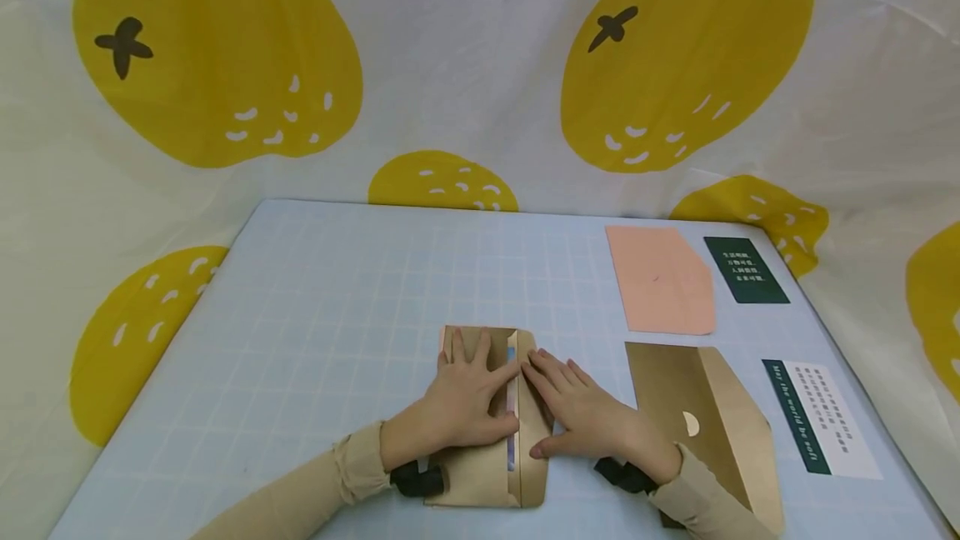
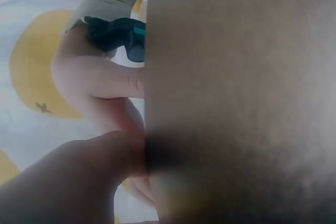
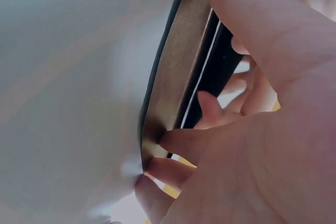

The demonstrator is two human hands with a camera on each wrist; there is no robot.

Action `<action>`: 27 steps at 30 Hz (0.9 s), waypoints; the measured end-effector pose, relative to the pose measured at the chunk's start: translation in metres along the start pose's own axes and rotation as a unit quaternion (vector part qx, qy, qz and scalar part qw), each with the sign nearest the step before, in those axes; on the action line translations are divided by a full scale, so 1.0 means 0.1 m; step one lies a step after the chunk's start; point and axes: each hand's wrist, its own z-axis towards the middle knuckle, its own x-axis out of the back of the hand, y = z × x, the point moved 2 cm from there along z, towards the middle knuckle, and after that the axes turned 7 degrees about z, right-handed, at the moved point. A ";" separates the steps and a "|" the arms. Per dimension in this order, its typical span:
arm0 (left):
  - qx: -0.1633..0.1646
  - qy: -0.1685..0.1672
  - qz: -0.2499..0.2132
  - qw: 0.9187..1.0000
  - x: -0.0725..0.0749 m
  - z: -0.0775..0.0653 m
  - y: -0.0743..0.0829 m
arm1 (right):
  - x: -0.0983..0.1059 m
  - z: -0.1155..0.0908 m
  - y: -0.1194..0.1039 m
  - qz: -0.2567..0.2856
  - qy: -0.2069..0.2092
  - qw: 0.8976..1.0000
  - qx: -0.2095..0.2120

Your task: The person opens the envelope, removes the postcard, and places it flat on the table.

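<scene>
A gold-brown envelope lies at the front middle of the table, its flap folded along the right side. A narrow strip of a bluish card shows beside the fold. My left hand rests on the envelope with its fingers spread. On the flap's right edge, my right hand touches with extended fingers and thumb. The right wrist view shows the fingertips and thumb along the flap. In the left wrist view, the envelope's blurred brown surface covers much of the frame.
Another gold-brown envelope, flap unfolded, lies right of my right hand, partly under the sleeve. Behind it are a pink sheet and a dark green card. A white-and-green printed card lies near the table's right edge.
</scene>
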 end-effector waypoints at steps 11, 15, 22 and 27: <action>-0.032 -0.034 0.026 0.999 0.03 0.01 -0.06 | -0.01 0.00 -0.07 0.020 -0.009 1.000 -0.019; -0.037 -0.032 0.008 0.999 0.05 0.01 -0.08 | -0.05 0.01 -0.13 0.010 0.001 1.000 -0.021; -0.041 -0.030 -0.005 0.999 0.04 0.01 -0.08 | -0.17 0.05 -0.24 -0.030 0.009 0.999 -0.037; -0.044 -0.019 0.009 0.999 0.04 0.01 -0.08 | -0.20 0.08 -0.27 -0.068 0.026 0.996 -0.047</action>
